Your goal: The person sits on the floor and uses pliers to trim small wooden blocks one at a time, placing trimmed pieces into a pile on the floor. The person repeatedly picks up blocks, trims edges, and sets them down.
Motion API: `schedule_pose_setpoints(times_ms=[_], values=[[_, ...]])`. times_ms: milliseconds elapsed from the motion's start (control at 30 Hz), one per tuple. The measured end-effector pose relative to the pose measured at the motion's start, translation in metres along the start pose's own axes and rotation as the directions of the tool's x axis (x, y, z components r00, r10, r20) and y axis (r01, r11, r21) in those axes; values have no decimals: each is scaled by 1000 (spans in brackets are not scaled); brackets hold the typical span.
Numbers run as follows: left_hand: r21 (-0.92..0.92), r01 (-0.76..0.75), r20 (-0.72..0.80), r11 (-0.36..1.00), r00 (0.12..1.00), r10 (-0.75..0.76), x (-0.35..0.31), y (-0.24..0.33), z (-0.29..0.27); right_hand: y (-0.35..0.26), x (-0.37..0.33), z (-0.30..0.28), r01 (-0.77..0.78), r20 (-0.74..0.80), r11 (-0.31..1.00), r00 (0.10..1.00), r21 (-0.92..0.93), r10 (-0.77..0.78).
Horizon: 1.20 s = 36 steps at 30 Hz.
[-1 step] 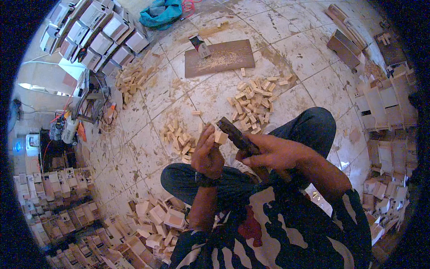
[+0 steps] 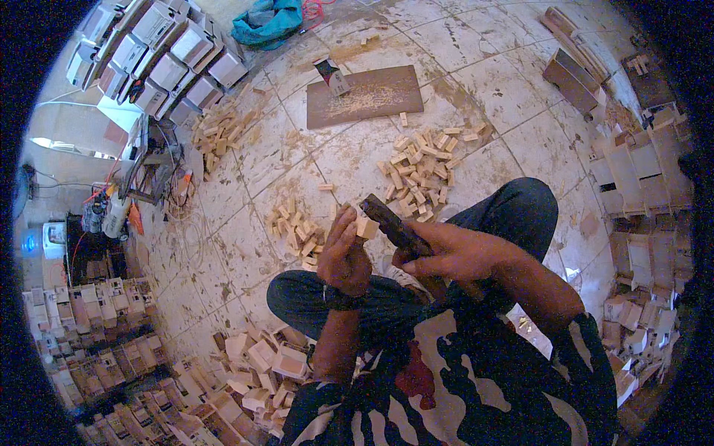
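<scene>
My left hand (image 2: 345, 256) is closed round a small pale wooden block (image 2: 366, 227), whose end shows beside the fingertips. In my right hand (image 2: 454, 253) is a dark, worn, bar-shaped tool (image 2: 393, 223); its kind is unclear. The bar slants up and left, its far end close to the block. I cannot tell whether the two touch. Below the hands are my bent legs in dark trousers. A pile of small wooden blocks (image 2: 297, 229) lies left of my left hand, and another block pile (image 2: 418, 167) lies beyond my right hand.
A brown board (image 2: 372, 111) with a small box (image 2: 332, 77) on it lies ahead on the tiled floor (image 2: 483, 89). More wooden pieces (image 2: 218, 137) are heaped far left. Larger boxy wooden pieces (image 2: 271, 360) crowd the near left. A teal bag (image 2: 266, 26) sits at the back.
</scene>
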<state>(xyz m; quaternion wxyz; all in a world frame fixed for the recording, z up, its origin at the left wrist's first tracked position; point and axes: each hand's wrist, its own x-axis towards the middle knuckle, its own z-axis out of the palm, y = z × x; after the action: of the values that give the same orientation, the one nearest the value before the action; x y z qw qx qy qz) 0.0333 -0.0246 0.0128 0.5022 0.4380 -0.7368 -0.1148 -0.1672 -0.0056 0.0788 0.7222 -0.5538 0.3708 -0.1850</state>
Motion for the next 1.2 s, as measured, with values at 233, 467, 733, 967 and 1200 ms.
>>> schedule_pose_setpoints(times_ms=[233, 467, 733, 967, 1200], values=[[-27, -190, 73, 982, 979, 191, 6, -7, -13, -1, 0, -1, -89, 3, 996, 996, -1, 89], [45, 185, -3, 982, 983, -185, 6, 8, 2, -2, 5, 7, 12, -224, 970, 972, -242, -68], [-405, 567, 149, 717, 815, -560, 21, 26, 20, 19, 11, 16, -96, -478, 877, 863, -471, -162], [-700, 694, 629, -167, 489, -604, 35, 28, -5, 55, 24, 14, -135, -521, 701, 767, -700, -373], [-639, 742, 671, -200, 412, -616, 37, 29, -8, 64, 34, -1, -27, -454, 559, 616, -829, -644]])
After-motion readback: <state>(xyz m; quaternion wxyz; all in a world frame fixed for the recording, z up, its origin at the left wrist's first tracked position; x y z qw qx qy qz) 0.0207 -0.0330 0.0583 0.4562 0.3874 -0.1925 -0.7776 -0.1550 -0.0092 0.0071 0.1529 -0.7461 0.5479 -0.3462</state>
